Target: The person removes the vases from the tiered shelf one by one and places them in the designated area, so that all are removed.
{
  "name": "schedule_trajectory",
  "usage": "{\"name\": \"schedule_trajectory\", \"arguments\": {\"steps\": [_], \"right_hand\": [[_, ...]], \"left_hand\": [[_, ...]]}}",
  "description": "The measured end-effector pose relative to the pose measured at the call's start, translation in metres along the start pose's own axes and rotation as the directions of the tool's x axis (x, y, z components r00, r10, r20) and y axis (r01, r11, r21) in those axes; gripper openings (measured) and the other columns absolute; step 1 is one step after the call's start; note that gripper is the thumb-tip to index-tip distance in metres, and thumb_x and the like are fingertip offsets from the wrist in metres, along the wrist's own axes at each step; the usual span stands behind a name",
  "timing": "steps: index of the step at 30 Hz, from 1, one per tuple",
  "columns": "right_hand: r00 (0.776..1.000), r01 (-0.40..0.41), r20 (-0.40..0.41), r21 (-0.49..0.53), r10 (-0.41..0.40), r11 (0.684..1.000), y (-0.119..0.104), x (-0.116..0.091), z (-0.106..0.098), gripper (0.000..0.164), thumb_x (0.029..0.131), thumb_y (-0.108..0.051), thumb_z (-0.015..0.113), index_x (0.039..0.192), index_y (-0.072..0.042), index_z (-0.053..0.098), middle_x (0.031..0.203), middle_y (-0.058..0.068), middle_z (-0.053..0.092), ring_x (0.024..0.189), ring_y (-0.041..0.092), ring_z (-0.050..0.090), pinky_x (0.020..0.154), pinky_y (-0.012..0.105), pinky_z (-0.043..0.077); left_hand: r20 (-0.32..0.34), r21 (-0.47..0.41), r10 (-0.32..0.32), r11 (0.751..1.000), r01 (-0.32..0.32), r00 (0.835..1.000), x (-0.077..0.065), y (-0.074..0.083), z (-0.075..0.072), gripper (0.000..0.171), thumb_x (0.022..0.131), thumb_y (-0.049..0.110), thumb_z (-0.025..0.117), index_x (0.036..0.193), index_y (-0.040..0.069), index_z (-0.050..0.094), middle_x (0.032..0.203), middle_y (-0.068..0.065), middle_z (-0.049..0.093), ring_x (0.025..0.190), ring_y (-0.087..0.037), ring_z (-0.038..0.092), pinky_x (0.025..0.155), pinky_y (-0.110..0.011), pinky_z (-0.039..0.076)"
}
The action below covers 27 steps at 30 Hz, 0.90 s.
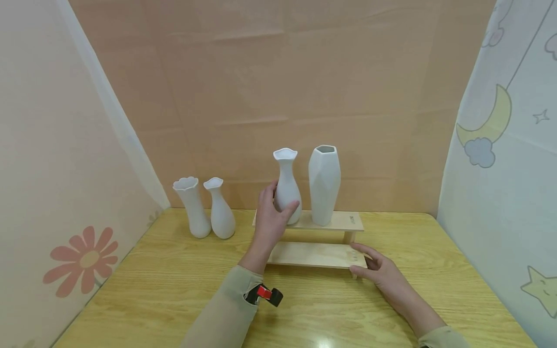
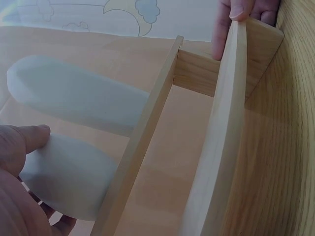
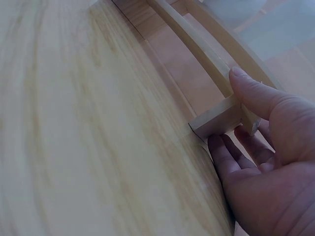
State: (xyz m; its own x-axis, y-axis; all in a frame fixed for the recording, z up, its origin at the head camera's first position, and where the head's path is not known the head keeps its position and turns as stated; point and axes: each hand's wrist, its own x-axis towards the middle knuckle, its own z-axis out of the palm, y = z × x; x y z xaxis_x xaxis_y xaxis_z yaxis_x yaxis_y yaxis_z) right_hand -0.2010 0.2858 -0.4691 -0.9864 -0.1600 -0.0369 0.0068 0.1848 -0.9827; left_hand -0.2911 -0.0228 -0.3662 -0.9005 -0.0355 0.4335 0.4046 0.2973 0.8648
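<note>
Left hand [image 1: 269, 221] curled, right hand [image 1: 385, 276] lower

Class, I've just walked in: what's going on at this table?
A person's left hand grips a wavy-rimmed vase upright at the top tier of a wooden stand, beside an angular vase. Their right hand holds the right end of the stand's lower tier. Further left, a flared vase and a bulbous vase stand on the table.

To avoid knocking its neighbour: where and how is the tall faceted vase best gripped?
Probably grip the faceted vase just below its widest part, from the right: it stands upright and tapers there, while the wavy-rimmed vase and left hand are on its left.
</note>
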Motion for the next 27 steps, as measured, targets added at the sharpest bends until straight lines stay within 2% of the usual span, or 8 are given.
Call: {"name": "schedule_trajectory", "arguments": {"steps": [19,27], "right_hand": [[1.000,0.005,0.008,-0.005,-0.004,1.000,0.001,0.002,-0.001,0.077,0.105,-0.021,0.079,0.170,-0.010,0.041,0.183,0.016,0.014,0.164,0.054,0.001,0.129,0.070,0.008],[1.000,-0.010,0.014,0.001,0.010,1.000,0.001,0.003,-0.001,0.076,0.106,-0.021,0.078,0.171,-0.011,0.040,0.183,0.016,0.013,0.165,0.052,0.001,0.129,0.066,0.011]], "left_hand": [[-0.026,0.002,0.012,1.000,-0.012,1.000,-0.001,0.002,0.001,0.073,0.098,0.018,0.088,0.160,0.007,0.051,0.149,-0.014,0.055,0.139,-0.033,0.056,0.116,-0.059,0.050],[-0.051,-0.043,0.068,0.997,-0.070,0.996,-0.003,0.011,-0.007,0.072,0.098,0.016,0.087,0.159,0.006,0.050,0.150,-0.016,0.055,0.137,-0.036,0.057,0.114,-0.058,0.051]]}}
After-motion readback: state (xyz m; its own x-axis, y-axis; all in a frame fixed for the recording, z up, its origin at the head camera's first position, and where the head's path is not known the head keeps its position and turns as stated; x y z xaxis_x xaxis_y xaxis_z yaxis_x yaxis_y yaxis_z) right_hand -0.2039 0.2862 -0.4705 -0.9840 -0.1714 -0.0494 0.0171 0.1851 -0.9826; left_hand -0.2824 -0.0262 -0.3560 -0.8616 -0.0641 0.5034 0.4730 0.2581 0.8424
